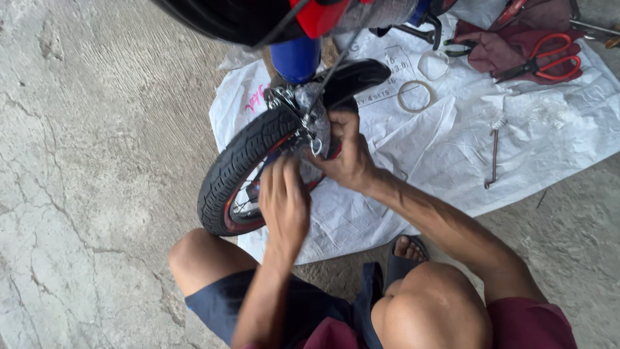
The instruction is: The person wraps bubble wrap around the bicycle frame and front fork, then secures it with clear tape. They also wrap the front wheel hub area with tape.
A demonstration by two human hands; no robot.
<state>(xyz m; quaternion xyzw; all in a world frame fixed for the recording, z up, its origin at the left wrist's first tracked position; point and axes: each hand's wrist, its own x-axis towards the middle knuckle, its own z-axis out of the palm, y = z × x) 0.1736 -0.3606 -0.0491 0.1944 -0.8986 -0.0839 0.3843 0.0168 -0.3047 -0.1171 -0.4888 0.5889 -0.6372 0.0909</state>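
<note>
Squatting on concrete floor (97,161). Small bike wheel (242,165) at center, on white sheet (452,142). Left hand (284,203) at 6 o'clock of axle hardware (309,132), fingers pressed to it; grip hidden, can't tell. Right hand (349,152) at 3 o'clock, pinching bagged fitting. Red scissors (546,58) at 1 o'clock. Risk: fingers near spokes & bracket; wheel roll could nip, small parts drop.
</note>
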